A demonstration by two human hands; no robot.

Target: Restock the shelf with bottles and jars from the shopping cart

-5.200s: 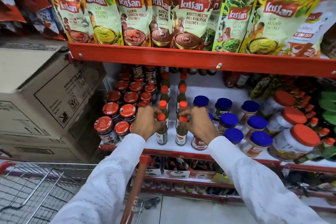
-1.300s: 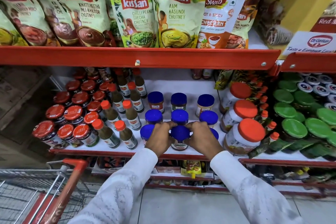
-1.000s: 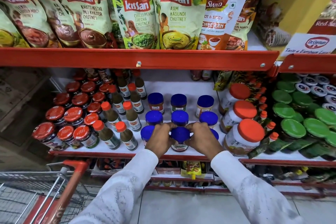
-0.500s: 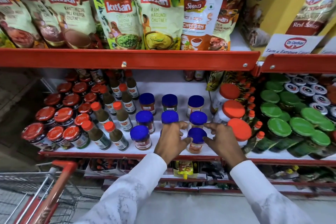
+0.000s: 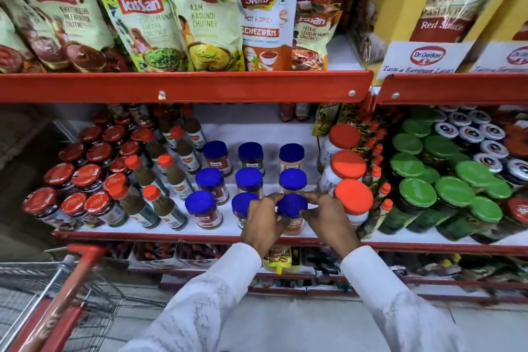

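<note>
**Both hands on a blue-lidded jar at the shelf front**

The red-edged shelf (image 5: 183, 237) spans in front of the hands; the shopping cart (image 5: 54, 311) sits low, left of the left sleeve. Just right of the right hand (image 5: 328, 218) stand orange-lidded tubs (image 5: 353, 196). The left hand (image 5: 264, 221) and right hand clasp one blue-lidded jar (image 5: 292, 206) between them, fingers curled round its sides, in the front row.
</note>
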